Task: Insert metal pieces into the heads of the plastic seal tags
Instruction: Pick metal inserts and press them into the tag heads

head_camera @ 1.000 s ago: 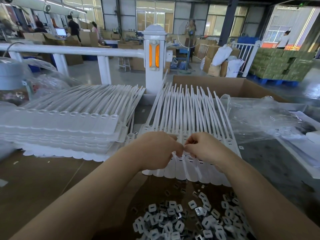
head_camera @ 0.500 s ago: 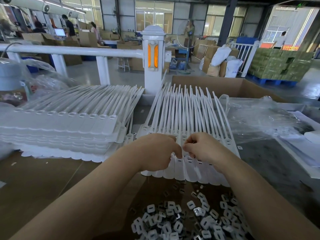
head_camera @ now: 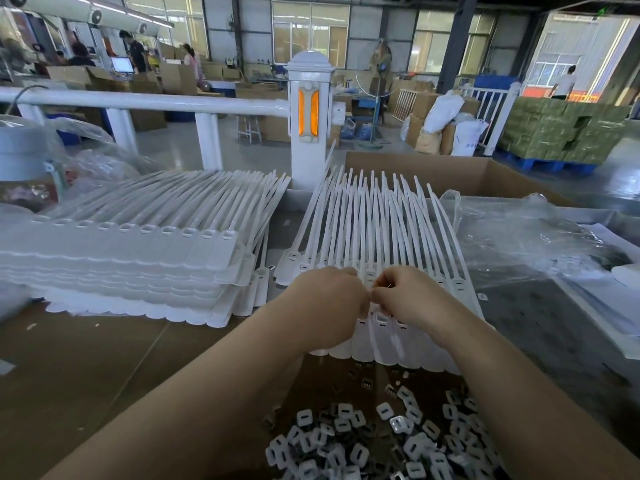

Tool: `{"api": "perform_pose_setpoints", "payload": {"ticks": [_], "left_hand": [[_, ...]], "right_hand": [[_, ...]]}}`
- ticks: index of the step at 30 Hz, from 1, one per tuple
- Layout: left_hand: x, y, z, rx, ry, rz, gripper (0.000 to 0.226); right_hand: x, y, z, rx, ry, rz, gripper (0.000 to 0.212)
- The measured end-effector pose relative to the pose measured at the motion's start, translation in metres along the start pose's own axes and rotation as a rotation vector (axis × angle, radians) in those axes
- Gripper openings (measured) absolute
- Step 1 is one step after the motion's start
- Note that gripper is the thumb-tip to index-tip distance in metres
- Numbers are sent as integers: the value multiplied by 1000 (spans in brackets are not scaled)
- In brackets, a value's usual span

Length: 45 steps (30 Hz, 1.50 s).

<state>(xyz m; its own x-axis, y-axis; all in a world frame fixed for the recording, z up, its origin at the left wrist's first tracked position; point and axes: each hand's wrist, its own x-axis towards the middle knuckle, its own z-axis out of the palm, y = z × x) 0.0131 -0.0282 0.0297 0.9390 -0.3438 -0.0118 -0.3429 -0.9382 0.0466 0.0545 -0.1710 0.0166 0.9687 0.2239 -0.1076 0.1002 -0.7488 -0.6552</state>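
In the head view, a fan of white seal tags [head_camera: 374,237] lies on the table straight ahead, straps running away from the person and the flat heads in a row along the near edge. Both hands meet over the middle of that row: the left hand [head_camera: 329,299] is curled, knuckles up, its fingertips tucked down against the tag heads, and the right hand [head_camera: 408,292] is curled too, thumb and forefinger pinched together right at the left hand's fingertips. What sits inside either pinch is hidden by the fingers, so I cannot tell whether a metal piece is held, though the pose suggests one is being pressed into a head. The tag being worked on lies directly under the meeting point, long axis pointing away, head nearest the wrists; both hands are equally close, the right slightly over the slot. The loose metal pieces [head_camera: 381,441] lie in a heap nearer the body, below and between the forearms, well behind the grip. To the left, apart, rests a stack of tags [head_camera: 131,258].
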Motion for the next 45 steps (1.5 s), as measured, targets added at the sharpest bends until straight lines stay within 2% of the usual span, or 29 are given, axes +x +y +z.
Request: {"api": "perform_pose_setpoints", "payload": {"ticks": [3,6,9,13,16,19,21,25,27,30,36,39,41,45], "left_hand": [[4,-11,3,-210,26,-153,43],[7,-27,9,-223,192,-338,27],[6,-42,15,-279,177,-497,38],[10,-48,16,-416,167,-567,56],[10,-49,17,-465,168,-584,55],[11,-50,19,-580,132,-585,34],[12,-45,19,-728,175,-573,20],[14,-29,17,-701,435,-448,18],[12,-25,11,-769,508,-339,13],[8,-30,5,-781,588,-198,16],[2,-50,3,-831,643,-51,20],[-4,-59,-1,-798,702,61,19],[-5,-59,-2,-740,733,85,12],[-1,-57,8,-532,811,-37,13]], "right_hand": [[1,3,-2,45,-10,11,10],[2,6,-4,104,-21,5,11],[4,7,-4,128,-17,5,11],[5,7,-3,134,-7,-3,10],[6,8,-3,145,0,-5,10],[7,10,-2,151,10,-6,9],[8,10,-1,152,24,-15,10],[9,11,0,177,125,-57,12],[10,10,-1,230,202,-83,9],[11,9,-2,310,312,-104,8],[11,8,-1,261,456,-190,6],[12,12,-2,246,579,-197,8],[14,15,-2,257,603,-174,9],[13,16,-1,211,607,-192,9]]}}
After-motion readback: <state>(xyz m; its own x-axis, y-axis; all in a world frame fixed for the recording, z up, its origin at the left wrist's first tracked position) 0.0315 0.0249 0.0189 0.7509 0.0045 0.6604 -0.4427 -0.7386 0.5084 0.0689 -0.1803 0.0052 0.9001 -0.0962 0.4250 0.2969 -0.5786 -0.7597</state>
